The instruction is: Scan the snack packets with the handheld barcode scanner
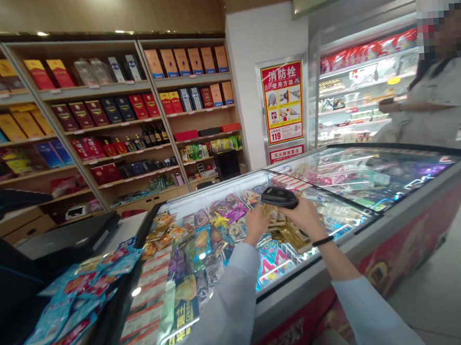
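Both my hands are over the glass-topped freezer, near its middle. My right hand, with a dark band at the wrist, is wrapped round a black handheld scanner. Just left of it, my left hand is closed near a gold packet below the scanner; its fingertips are partly hidden, and what they grip is hard to make out. Under the glass lie many colourful ice cream packets.
Blue snack packets lie on the counter at the left. Shelves of boxes line the back wall. At the right, a person stands behind the freezer, beside a lit display fridge. A red fire-hydrant sign hangs between.
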Demonstrator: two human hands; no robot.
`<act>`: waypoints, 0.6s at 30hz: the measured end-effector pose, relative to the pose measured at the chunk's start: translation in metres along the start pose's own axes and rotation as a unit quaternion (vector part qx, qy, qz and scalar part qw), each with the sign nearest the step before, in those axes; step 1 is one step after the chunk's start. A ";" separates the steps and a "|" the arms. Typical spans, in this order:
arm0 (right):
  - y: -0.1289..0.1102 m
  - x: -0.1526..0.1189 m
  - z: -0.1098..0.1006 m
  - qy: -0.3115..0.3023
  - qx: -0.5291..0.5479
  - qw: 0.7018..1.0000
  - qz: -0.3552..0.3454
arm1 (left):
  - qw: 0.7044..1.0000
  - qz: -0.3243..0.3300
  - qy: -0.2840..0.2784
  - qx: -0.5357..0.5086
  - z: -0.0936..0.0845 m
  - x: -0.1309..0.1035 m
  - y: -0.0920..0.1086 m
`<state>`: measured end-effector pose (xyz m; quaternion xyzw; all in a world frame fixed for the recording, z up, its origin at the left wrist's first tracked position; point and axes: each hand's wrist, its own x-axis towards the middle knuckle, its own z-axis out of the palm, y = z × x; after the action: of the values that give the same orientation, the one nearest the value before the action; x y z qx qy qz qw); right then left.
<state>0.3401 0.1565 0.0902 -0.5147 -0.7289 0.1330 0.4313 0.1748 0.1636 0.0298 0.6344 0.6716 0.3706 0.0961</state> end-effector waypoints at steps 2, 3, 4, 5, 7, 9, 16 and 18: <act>0.010 0.002 0.000 0.002 -0.001 1.000 0.009 | 0.995 0.025 0.009 0.091 0.013 -0.005 -0.004; 0.014 0.002 0.000 0.002 -0.003 1.000 0.013 | 0.994 0.026 0.011 0.103 0.018 -0.007 -0.007; 0.017 0.002 0.001 0.001 -0.007 1.000 0.018 | 0.994 0.031 0.007 0.108 0.021 -0.008 -0.010; 0.020 0.003 0.001 0.001 -0.013 1.000 0.021 | 0.993 0.034 0.006 0.109 0.023 -0.008 -0.013; 0.021 0.002 0.002 0.000 -0.023 0.999 0.025 | 0.994 0.035 0.007 0.107 0.026 -0.006 -0.017; 0.019 0.002 0.000 -0.001 -0.030 0.999 0.024 | 0.994 0.041 0.005 0.097 0.025 -0.001 -0.020; 0.005 -0.005 -0.005 0.009 -0.013 1.000 0.021 | 0.999 0.027 0.009 0.042 0.025 0.014 -0.021; 0.002 -0.008 -0.006 0.009 0.007 1.000 0.015 | 0.999 0.019 0.033 0.034 0.023 0.016 -0.021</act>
<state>0.3465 0.1492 0.0890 -0.5238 -0.7161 0.1395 0.4397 0.1696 0.1889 0.0058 0.6376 0.6743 0.3697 0.0453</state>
